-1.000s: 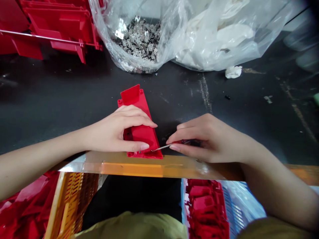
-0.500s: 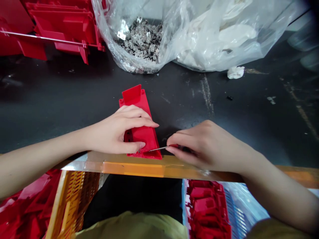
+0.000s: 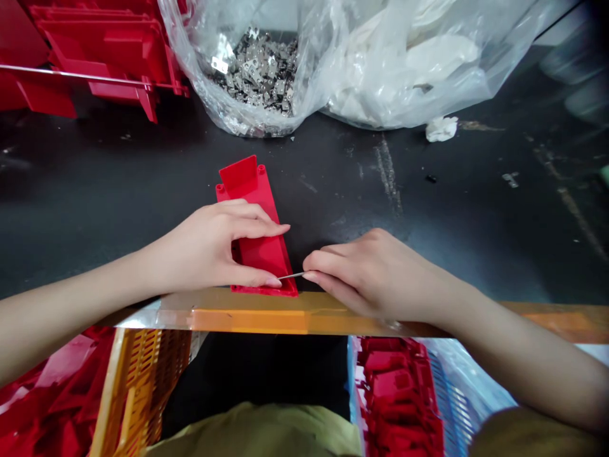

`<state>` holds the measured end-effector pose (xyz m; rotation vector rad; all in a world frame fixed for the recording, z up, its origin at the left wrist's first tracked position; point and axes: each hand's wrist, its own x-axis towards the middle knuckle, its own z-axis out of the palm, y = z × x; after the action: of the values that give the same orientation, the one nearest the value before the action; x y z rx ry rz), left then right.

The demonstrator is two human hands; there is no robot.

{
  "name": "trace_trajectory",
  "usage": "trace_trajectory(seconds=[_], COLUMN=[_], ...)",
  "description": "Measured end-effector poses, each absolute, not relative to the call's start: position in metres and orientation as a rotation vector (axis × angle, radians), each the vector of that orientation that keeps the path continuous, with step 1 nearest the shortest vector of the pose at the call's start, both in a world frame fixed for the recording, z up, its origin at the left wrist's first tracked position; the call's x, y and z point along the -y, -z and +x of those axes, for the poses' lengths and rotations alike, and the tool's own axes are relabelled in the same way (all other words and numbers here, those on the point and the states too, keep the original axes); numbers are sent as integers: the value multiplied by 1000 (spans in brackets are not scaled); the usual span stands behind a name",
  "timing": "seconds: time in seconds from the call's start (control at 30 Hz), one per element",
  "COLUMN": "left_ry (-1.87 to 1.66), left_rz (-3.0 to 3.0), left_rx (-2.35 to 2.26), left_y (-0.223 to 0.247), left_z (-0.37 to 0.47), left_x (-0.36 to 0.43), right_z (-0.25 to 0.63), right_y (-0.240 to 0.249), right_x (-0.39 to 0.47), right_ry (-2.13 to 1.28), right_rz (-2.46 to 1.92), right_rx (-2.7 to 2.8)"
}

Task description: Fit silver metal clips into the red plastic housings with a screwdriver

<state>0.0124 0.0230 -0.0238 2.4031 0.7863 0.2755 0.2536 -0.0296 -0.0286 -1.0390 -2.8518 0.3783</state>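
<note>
A long red plastic part (image 3: 259,254) with a raised flap at its far end lies tilted on the black table, its near end at the front edge. My left hand (image 3: 228,244) holds it down, fingers across its middle and thumb near its near end. My right hand (image 3: 366,273) is closed around a slim screwdriver (image 3: 291,275); only its thin metal shaft shows, the handle hidden in my fist. The shaft points left and reaches the tip of my left thumb, over the part's near end. Its very tip is hidden by the thumb.
Behind the part stand a clear bag of small metal clips (image 3: 259,73) and a bag of white pieces (image 3: 404,70). Larger red housings (image 3: 109,57) are at the back left. Below the edge are an orange crate (image 3: 137,381) and a blue basket (image 3: 451,400) with red parts.
The screwdriver's tip has moved up and left, from beside my left thumb to behind it. Its red handle no longer shows. The whole view has shifted slightly.
</note>
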Motion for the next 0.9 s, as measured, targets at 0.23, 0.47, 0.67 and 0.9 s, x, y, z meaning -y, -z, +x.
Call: trace_trajectory(seconds=[0.23,0.47,0.67,0.9], left_ry=[-192,-183,-81,-53], left_rz=[2429,2444,2426,2427], left_rx=[-886,-920,-802,-790], left_y=[14,15,13,10], left_z=[15,13,5,7], left_x=[-25,-25,-30,-33], right_z=[252,252,251,250], right_y=[32,35,41,45], right_x=[21,18,17,22], right_ry=[-475,-517,-476,-393], right_rz=[-999,-1004,-950,-964], right_rx=[2874,2857,2804,2782])
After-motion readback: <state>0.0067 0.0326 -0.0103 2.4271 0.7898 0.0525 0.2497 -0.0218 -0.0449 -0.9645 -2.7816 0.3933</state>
